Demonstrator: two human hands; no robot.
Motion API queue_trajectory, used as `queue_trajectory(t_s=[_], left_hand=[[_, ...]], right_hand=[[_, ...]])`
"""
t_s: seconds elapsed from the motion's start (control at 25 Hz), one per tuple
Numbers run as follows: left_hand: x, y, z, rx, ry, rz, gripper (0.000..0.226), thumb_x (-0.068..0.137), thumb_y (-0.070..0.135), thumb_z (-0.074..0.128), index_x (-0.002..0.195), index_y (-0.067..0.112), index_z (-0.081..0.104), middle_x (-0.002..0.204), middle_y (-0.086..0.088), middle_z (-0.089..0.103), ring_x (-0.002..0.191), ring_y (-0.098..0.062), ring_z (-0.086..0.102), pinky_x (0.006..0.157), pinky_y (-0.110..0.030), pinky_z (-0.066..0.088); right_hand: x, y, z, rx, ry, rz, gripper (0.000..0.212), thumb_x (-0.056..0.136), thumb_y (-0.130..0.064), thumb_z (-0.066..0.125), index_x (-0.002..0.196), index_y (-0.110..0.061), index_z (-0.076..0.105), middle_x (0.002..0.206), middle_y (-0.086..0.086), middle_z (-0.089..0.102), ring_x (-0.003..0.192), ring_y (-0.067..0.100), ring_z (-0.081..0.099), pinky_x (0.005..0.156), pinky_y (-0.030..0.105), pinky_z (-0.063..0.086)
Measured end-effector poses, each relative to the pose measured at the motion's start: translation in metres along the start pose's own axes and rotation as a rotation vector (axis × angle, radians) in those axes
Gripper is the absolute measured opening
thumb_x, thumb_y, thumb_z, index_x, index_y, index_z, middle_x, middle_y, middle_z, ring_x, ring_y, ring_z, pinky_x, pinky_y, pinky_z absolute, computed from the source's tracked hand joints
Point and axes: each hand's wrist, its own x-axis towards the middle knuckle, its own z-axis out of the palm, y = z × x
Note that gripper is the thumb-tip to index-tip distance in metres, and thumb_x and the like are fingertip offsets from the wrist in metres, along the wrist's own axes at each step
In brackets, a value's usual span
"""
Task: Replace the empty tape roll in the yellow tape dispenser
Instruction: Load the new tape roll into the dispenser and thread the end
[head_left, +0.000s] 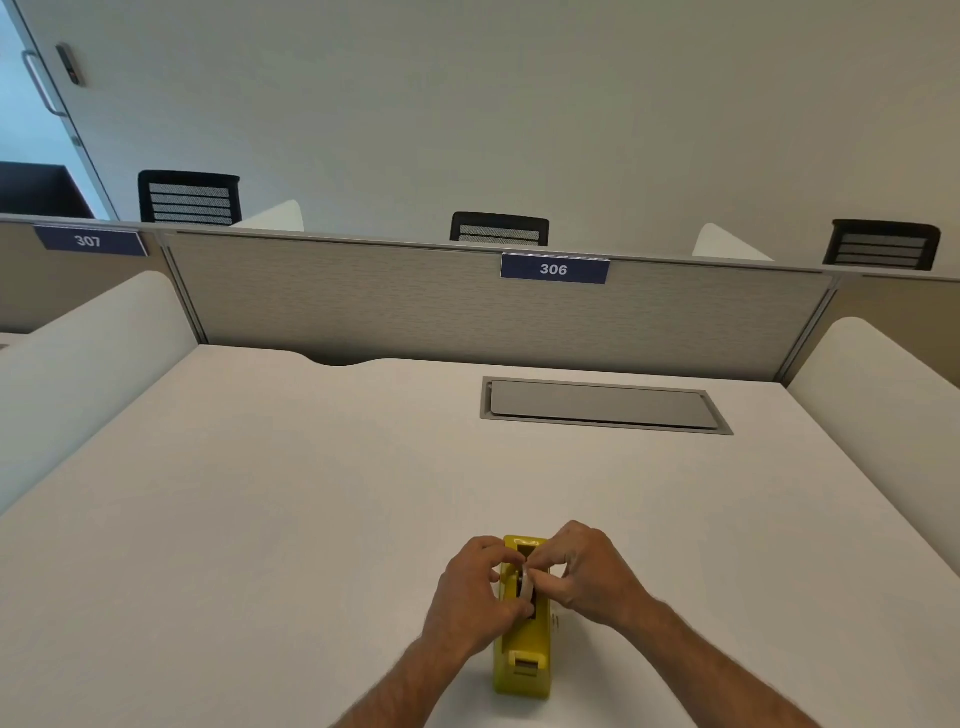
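A yellow tape dispenser (524, 656) stands on the white desk (291, 493), near the front edge, its cutter end toward me. A thin pale tape roll (528, 586) sits upright in the dispenser's slot. My left hand (475, 592) reaches over the dispenser's left side, its fingertips pinching the roll. My right hand (584, 571) comes in from the right, its fingers closed on the top of the same roll. The hands hide most of the roll and the slot around it.
A grey cable hatch (605, 405) is set flush in the desk at the back right. A grey partition (467, 306) with a label reading 306 closes off the far edge. White side dividers flank the desk. Black chair backs show behind the partition.
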Motion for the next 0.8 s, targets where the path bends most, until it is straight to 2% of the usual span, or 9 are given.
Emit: queue_trajectory(t_s=[0.2, 0.4, 0.6, 0.8], left_hand=[[0.0003, 0.0008, 0.0000, 0.009, 0.006, 0.001, 0.049, 0.067, 0.049, 0.081, 0.112, 0.036, 0.066, 0.129, 0.014, 0.054, 0.101, -0.006, 0.057, 0.086, -0.016, 0.053], [0.0001, 0.0006, -0.0008, 0.022, -0.013, -0.018, 0.058, 0.064, 0.046, 0.083, 0.118, 0.037, 0.063, 0.133, 0.015, 0.051, 0.100, -0.007, 0.057, 0.085, -0.018, 0.053], [-0.0010, 0.0030, -0.0011, 0.034, -0.014, -0.033, 0.059, 0.067, 0.048, 0.082, 0.122, 0.039, 0.063, 0.136, 0.015, 0.048, 0.104, -0.008, 0.057, 0.090, -0.022, 0.053], [-0.0011, 0.0027, -0.0020, 0.033, -0.031, -0.045, 0.059, 0.068, 0.045, 0.082, 0.124, 0.038, 0.063, 0.137, 0.014, 0.047, 0.106, -0.009, 0.058, 0.091, -0.024, 0.054]], right_hand=[[-0.0003, -0.0023, -0.0015, -0.026, -0.025, 0.001, 0.023, 0.077, -0.048, 0.065, 0.090, -0.035, 0.079, 0.084, -0.022, 0.074, 0.087, 0.004, 0.057, 0.073, 0.025, 0.052], [0.0032, -0.0034, -0.0018, -0.029, -0.012, -0.020, 0.017, 0.082, -0.039, 0.064, 0.087, -0.034, 0.079, 0.081, -0.020, 0.075, 0.084, 0.004, 0.057, 0.071, 0.024, 0.050], [0.0035, -0.0044, -0.0047, -0.074, -0.055, -0.015, 0.034, 0.074, -0.053, 0.059, 0.093, -0.032, 0.077, 0.087, -0.018, 0.074, 0.087, 0.005, 0.055, 0.075, 0.029, 0.052], [0.0041, -0.0020, -0.0018, -0.075, -0.045, -0.031, 0.023, 0.081, -0.045, 0.057, 0.088, -0.035, 0.077, 0.079, -0.020, 0.073, 0.081, 0.004, 0.054, 0.071, 0.031, 0.052]])
